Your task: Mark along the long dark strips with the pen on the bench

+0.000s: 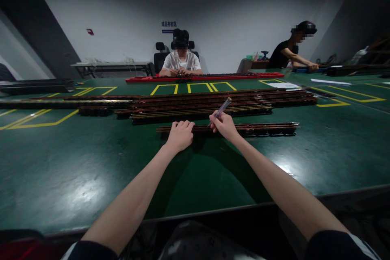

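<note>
Cropped sleeves [330,247] lie nearest; left hand [181,135] covers strips [268,129], grip unclear, while right hand [224,125] grasps a pen [224,106].

the shiny green tabletop [61,150] is open on either side of the bare forearms [137,187], giving a low pass up to the long, dark, copper-edged strip bundle [268,130]. the left hand [182,135] and right hand [224,125], with its slender translucent pen [224,106], obstruct the bundle's middle-left stretch. behind, a larger layered stack of dark-and-copper strips [207,99] bars the way, across a narrow gap.
</note>
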The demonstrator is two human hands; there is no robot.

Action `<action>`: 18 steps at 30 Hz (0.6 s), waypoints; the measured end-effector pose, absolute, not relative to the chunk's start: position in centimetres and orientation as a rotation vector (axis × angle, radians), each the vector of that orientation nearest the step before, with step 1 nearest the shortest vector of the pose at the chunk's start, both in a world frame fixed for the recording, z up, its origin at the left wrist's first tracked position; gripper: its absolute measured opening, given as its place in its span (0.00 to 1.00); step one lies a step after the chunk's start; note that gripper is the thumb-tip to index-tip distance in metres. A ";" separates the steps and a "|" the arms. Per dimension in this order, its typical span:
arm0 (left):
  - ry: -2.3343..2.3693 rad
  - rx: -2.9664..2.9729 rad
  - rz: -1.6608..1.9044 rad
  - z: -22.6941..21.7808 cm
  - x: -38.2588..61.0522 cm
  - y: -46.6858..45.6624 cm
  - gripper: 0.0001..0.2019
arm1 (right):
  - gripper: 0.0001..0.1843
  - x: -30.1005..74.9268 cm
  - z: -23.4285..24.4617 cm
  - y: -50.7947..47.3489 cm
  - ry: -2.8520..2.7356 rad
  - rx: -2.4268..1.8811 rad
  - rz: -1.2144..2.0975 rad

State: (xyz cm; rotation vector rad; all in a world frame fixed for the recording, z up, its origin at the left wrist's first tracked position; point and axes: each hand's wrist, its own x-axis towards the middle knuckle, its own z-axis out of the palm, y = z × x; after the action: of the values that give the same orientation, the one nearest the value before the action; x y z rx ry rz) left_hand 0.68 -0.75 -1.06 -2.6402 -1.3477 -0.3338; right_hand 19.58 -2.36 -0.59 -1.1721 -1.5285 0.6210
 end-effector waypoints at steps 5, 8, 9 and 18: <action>-1.346 -2.646 -0.317 -1.1 0.7 -0.7 0.22 | 0.19 19.6 -0.6 -2.4 -1.519 -1.165 0.635; -1.341 -2.640 -0.308 -1.1 0.7 -0.7 0.22 | 0.19 19.5 -0.7 -2.3 -1.512 -1.163 0.635; -1.340 -2.633 -0.307 -1.1 0.7 -0.7 0.22 | 0.20 19.5 -0.7 -2.3 -1.510 -1.162 0.632; -1.332 -2.621 -0.319 -1.2 0.7 -0.7 0.21 | 0.21 19.6 -0.9 -2.2 -1.510 -1.155 0.619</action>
State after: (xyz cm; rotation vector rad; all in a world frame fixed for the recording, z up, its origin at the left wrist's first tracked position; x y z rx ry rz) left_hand 0.71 -0.68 -1.22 -2.6210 -1.3317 -0.3189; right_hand 19.60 -2.15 -0.86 -1.1554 -1.5100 0.6186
